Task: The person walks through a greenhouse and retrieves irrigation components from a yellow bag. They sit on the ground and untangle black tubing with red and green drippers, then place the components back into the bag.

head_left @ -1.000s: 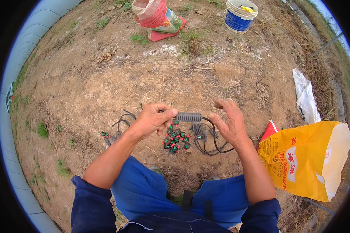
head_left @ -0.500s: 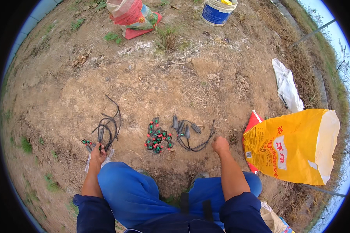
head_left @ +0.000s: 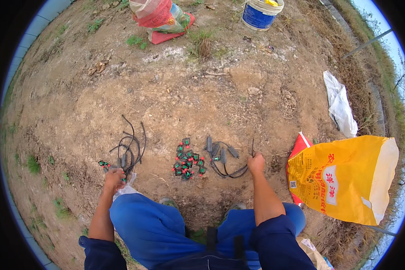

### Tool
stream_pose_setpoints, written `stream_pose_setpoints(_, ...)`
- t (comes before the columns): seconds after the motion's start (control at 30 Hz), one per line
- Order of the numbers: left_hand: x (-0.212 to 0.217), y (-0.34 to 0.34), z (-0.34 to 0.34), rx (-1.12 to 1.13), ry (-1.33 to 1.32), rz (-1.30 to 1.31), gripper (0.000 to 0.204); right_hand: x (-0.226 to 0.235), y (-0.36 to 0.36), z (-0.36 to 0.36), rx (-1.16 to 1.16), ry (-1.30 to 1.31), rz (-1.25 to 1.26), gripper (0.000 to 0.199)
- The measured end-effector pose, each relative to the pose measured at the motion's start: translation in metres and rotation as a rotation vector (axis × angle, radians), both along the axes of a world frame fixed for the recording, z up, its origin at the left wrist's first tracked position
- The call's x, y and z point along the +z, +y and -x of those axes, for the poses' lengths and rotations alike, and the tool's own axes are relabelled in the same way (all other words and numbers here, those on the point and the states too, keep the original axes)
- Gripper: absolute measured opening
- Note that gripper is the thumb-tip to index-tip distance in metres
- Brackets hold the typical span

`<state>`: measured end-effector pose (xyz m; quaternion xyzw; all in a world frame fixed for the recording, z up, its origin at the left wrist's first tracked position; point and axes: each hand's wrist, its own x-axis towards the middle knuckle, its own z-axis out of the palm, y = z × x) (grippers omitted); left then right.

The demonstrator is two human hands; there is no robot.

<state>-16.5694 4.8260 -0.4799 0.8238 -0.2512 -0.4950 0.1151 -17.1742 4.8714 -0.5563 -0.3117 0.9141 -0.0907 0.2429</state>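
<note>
My right hand point(head_left: 256, 164) is closed on a thin black tube point(head_left: 253, 146), whose end sticks out above the fingers. This tube curves left to a bunch of ribbed grey cylinders point(head_left: 215, 148) on the dirt. My left hand point(head_left: 115, 179) is closed beside a second bundle of black tubes point(head_left: 131, 153) with grey cylinders; what its fingers grip is hidden. Small black-and-green pieces point(head_left: 104, 164) show just beyond that hand. Between my hands lies a heap of small black, green and red plastic fittings point(head_left: 187, 162).
A large yellow sack point(head_left: 342, 180) lies at the right, with a white sheet point(head_left: 340, 103) beyond it. Far off stand a red and white sack point(head_left: 157, 18) and a blue and white bucket point(head_left: 260, 15). Clear plastic point(head_left: 127, 188) lies by my left knee.
My right hand has taken hold of the black tube's end. The left hand has turned and closed more, and one tube of its bundle now points up to the right.
</note>
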Motion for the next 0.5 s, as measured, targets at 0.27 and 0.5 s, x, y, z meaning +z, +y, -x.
stream_pose_setpoints(0.27, 0.158, -0.112, 0.211, -0.711, 0.469, 0.216, 0.044, 0.153, -0.066, 0.008, 0.013, -0.761, 0.169, 0.013)
stream_pose_setpoints(0.5, 0.168, -0.054, 0.358, -1.388, 0.514, 0.598, 0.064, 0.275, -0.052, -0.042, -0.025, -1.159, 0.555, 0.021)
